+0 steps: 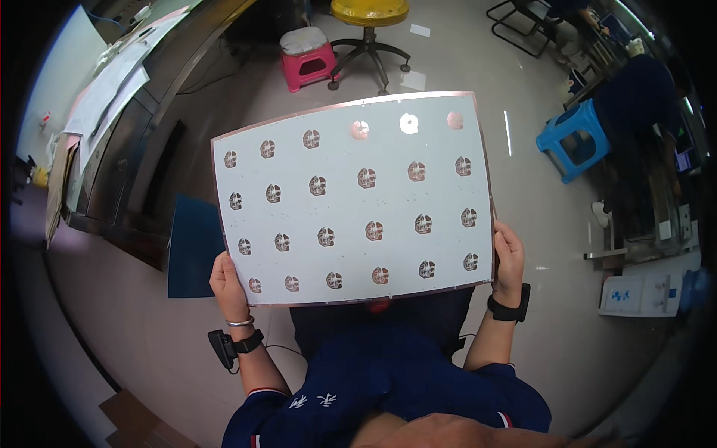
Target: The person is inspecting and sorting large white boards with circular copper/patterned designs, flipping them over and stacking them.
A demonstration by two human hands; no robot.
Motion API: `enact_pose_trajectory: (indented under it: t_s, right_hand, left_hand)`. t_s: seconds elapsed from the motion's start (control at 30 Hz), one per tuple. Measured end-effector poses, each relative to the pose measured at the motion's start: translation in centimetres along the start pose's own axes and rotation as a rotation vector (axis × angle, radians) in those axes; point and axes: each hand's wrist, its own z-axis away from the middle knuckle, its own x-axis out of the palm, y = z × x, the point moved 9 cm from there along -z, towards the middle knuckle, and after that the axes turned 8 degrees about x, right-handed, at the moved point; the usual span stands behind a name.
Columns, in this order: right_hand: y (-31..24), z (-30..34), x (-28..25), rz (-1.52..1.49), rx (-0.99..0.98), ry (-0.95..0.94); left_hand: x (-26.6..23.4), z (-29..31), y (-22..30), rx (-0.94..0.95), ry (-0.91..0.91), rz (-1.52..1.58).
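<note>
A large white circuit board panel (343,205) with a copper-coloured border spreads out in front of me, tilted slightly up to the right. Rows of small rounded copper and dark patterns cover it; three along the far right edge look plainer, one shining bright white. At the panel's near left edge, my left hand (228,284) is closed around the border. My right hand (509,257) grips the opposite edge, a little higher up, with its fingers partly hidden behind the panel. Black straps circle both wrists.
A desk (112,179) with papers stands at the left, and a dark blue sheet (190,246) is beside it. Beyond the panel are a pink stool (308,66) and a yellow swivel stool (370,11). A person bends near a blue stool (573,140) at the right.
</note>
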Motion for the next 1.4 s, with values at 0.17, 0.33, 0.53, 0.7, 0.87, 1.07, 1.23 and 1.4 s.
enact_pose_trajectory:
  t_s: [0.17, 0.33, 0.53, 0.7, 0.87, 1.07, 1.23, 1.4]
  right_hand:
    - [0.1, -0.1, -0.3, 0.018, -0.01, -0.02]
    - [0.5, -0.2, -0.4, -0.025, -0.001, -0.032]
    - [0.4, -0.5, 0.1, -0.038, -0.039, -0.081]
    - [0.6, -1.5, 1.5, -0.053, 0.017, -0.205]
    - [0.6, -2.0, 4.3, -0.014, 0.115, -0.311]
    - [2.1, -0.8, 11.6, -0.152, 0.093, -0.327]
    - [5.1, 3.5, 20.8, 0.025, 0.196, -0.552]
    - [3.8, 5.8, 25.4, 0.033, 0.31, -0.904]
  left_hand:
    - [-0.3, 0.0, 0.6, 0.063, 0.019, -0.033]
    - [-0.5, 0.1, 0.9, 0.106, 0.039, -0.019]
    - [-1.1, 0.2, 1.7, 0.148, 0.089, -0.027]
    - [-0.6, -0.6, 1.0, 0.076, 0.015, 0.053]
    - [0.5, -0.3, 0.4, -0.205, -0.267, 0.799]
    - [0.2, 0.8, 1.1, -0.073, 0.055, 1.1]
    - [5.0, 4.8, -0.5, -0.226, 0.085, 1.154]
    - [0.2, 5.6, -5.5, -0.288, 0.238, 1.15]
